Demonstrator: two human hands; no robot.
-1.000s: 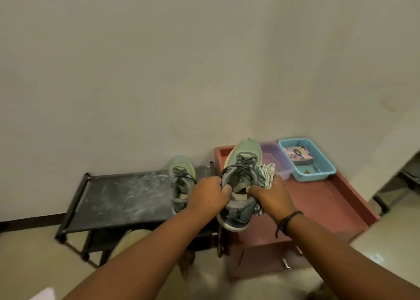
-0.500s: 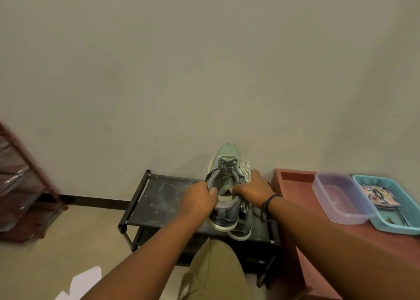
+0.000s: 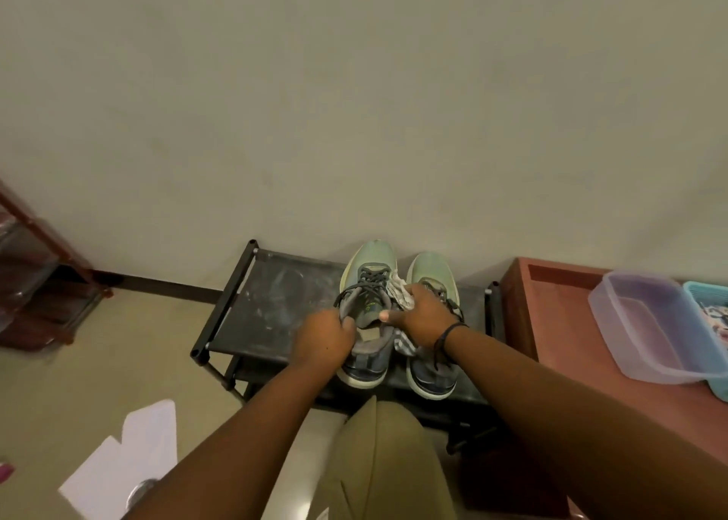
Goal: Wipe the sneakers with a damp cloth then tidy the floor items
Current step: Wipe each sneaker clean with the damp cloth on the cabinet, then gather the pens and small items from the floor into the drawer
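Two green-and-grey sneakers stand side by side on the top of a black shoe rack (image 3: 268,307), toes to the wall. My left hand (image 3: 325,338) grips the collar of the left sneaker (image 3: 368,279) at its left side. My right hand (image 3: 421,314) holds a crumpled pale cloth (image 3: 400,289) between the two shoes, its thumb on the left sneaker's collar. The right sneaker (image 3: 431,378) is partly hidden under my right hand and wrist.
A red-brown low table (image 3: 551,311) stands right of the rack, carrying a clear purple tub (image 3: 646,322) and a blue basket (image 3: 705,303). A dark red shelf (image 3: 35,275) stands at far left. White paper (image 3: 122,456) lies on the floor near my knee (image 3: 386,460).
The sneaker in my hands has moved left from above the red table and come down on the rack beside the other shoe. The view has swung left with it.
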